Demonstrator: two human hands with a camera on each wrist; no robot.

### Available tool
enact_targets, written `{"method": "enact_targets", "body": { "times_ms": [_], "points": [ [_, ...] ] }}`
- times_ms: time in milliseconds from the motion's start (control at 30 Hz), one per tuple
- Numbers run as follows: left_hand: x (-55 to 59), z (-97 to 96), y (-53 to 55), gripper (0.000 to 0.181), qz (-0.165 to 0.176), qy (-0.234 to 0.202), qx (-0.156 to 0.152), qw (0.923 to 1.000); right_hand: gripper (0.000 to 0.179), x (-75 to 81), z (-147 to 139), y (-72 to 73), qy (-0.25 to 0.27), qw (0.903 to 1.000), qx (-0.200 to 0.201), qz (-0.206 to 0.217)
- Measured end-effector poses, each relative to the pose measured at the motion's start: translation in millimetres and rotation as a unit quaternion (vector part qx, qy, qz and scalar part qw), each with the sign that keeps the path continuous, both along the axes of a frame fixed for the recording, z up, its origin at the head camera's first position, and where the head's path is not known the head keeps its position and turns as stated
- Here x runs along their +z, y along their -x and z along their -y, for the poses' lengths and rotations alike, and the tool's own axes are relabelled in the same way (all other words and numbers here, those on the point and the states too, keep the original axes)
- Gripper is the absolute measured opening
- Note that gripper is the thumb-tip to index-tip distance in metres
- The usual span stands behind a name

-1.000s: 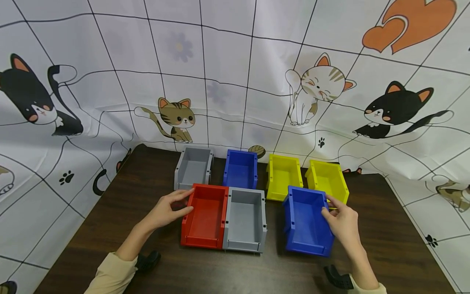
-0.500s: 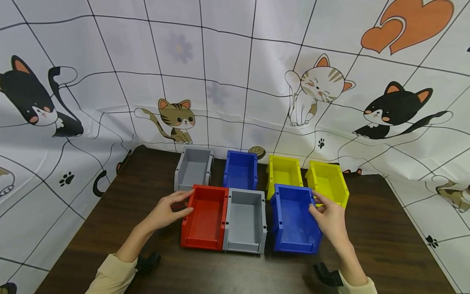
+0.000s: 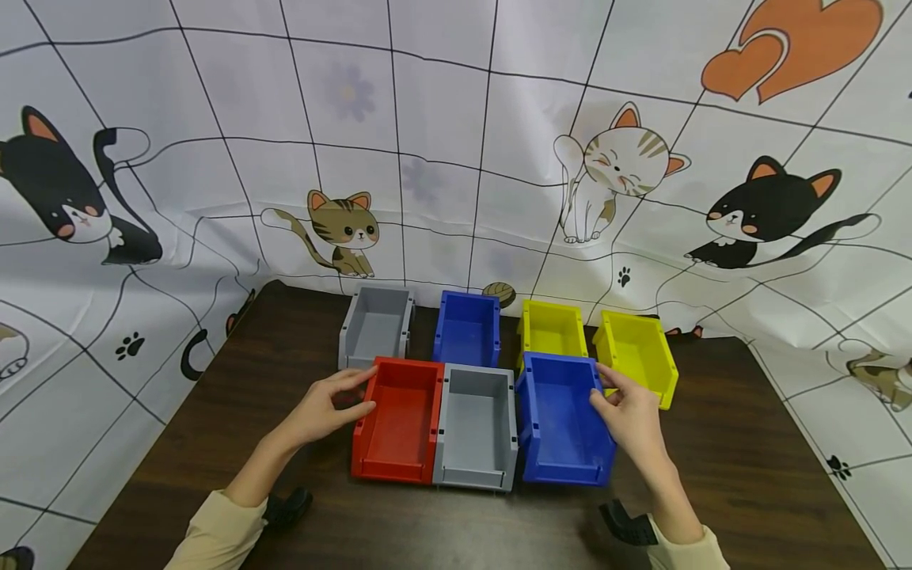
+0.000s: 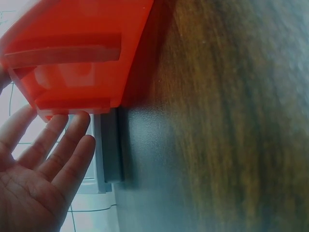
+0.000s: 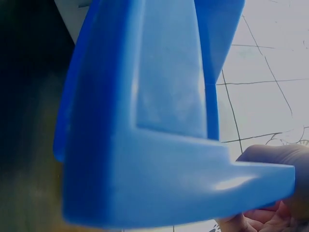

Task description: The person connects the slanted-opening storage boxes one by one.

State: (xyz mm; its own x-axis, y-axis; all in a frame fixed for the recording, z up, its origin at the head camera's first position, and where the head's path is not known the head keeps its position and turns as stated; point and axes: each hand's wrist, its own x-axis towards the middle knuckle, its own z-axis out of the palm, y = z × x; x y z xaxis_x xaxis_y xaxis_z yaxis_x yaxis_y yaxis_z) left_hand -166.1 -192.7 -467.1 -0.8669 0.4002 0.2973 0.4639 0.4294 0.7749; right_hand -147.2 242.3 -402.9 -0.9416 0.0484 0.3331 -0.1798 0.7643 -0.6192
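- My left hand (image 3: pixel 324 410), fingers spread, touches the red bin (image 3: pixel 399 419), nearer the left edge of the tabletop (image 3: pixel 442 530).
- My right hand (image 3: pixel 632 419) pinches the front blue bin (image 3: pixel 563 419), nearer the right edge.
- The front gray bin (image 3: pixel 476 419) stands between them.

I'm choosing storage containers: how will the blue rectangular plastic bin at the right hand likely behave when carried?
The blue bin is probably stiff: its moulded walls look straight where the right hand pinches one side. It's likely light, thin-walled with nothing inside. Its glossy surface may be slippery.
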Motion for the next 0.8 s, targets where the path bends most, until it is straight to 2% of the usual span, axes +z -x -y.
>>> {"method": "enact_targets", "body": {
  "times_ms": [233, 600, 700, 800],
  "points": [
    [-3.5, 1.3, 1.1, 0.055, 0.001, 0.004, 0.003, 1.0, 0.037, -0.1, 2.0, 0.0, -0.002, 0.9999, 0.001, 0.012],
    [-2.9, 1.6, 1.1, 0.055, 0.001, 0.002, 0.002, 1.0, 0.039, -1.8, 3.4, 2.6, -0.038, 0.9988, 0.017, 0.026],
    [-2.8, 1.4, 1.2, 0.055, 0.003, 0.001, 0.003, 1.0, 0.037, -3.4, 1.3, 1.2, -0.031, 0.9992, 0.022, 0.016],
    [-2.5, 1.0, 1.4, 0.055, 0.005, 0.0, 0.002, 1.0, 0.035, -4.2, 0.5, 0.2, -0.052, 0.9984, 0.008, -0.022]
  ]
}}
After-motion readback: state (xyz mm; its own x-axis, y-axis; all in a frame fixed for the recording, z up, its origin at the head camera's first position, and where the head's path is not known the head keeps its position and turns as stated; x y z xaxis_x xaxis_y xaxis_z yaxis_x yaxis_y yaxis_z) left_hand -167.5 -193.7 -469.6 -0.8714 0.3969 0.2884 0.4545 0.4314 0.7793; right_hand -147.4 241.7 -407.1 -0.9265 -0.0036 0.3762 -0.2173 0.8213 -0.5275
